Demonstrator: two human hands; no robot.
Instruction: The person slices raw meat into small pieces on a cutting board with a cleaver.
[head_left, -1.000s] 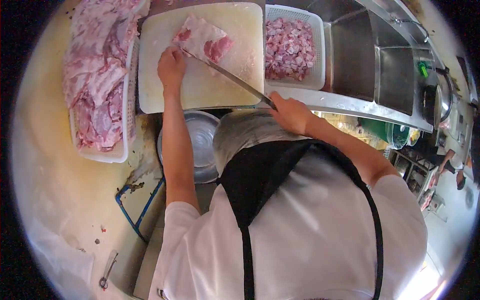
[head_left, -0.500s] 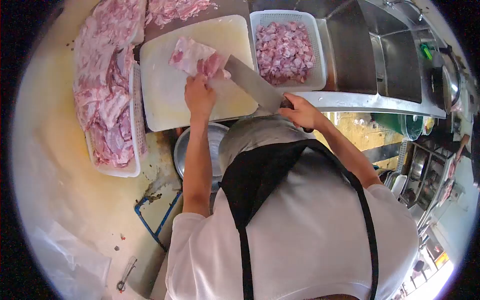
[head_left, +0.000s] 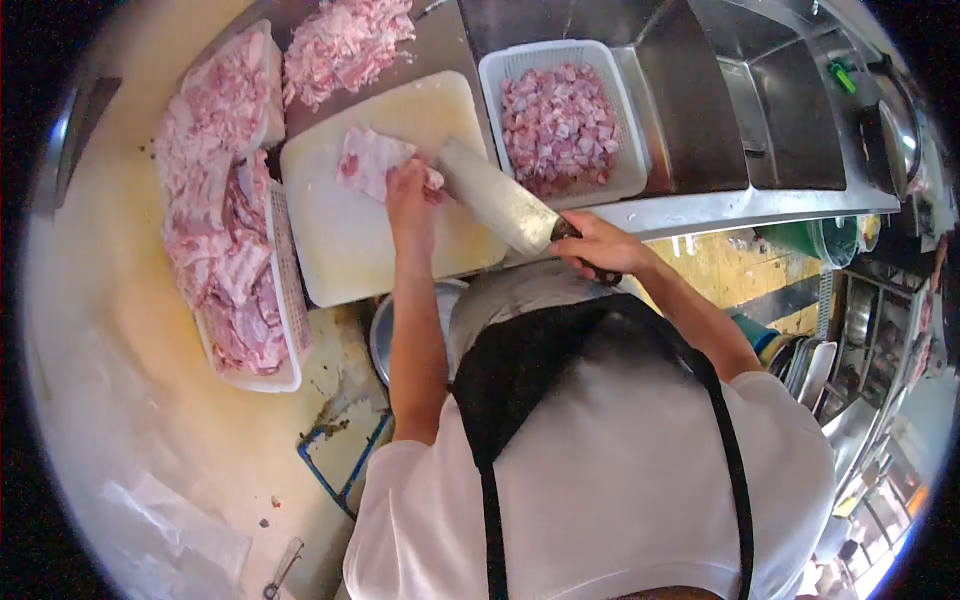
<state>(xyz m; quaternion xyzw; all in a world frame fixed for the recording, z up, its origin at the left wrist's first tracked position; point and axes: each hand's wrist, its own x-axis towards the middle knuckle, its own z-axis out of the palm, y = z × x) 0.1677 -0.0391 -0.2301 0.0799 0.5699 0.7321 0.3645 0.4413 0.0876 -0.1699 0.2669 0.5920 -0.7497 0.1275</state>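
A slab of pale pink meat [head_left: 366, 162] lies on the white cutting board [head_left: 340, 250]. My left hand [head_left: 410, 195] is closed on the slab's right part, its fingertips partly hidden. In my right hand [head_left: 602, 243] is the dark handle of a wide cleaver [head_left: 500, 202]. The blade points up and left over the board, its tip just right of the slab. Right of the board stands a white basket [head_left: 637, 165] of small meat cubes [head_left: 560, 125].
Large meat pieces [head_left: 215, 215] fill long white baskets [head_left: 291, 300] left of the board. Shredded trimmings [head_left: 350, 45] lie behind it. Metal sinks [head_left: 690, 110] are at the right, and a metal bowl [head_left: 380, 340] sits below the board's near edge.
The view has shifted, showing more of the trimmings. My left hand has moved right along the slab onto its right part. My right hand still holds the cleaver.
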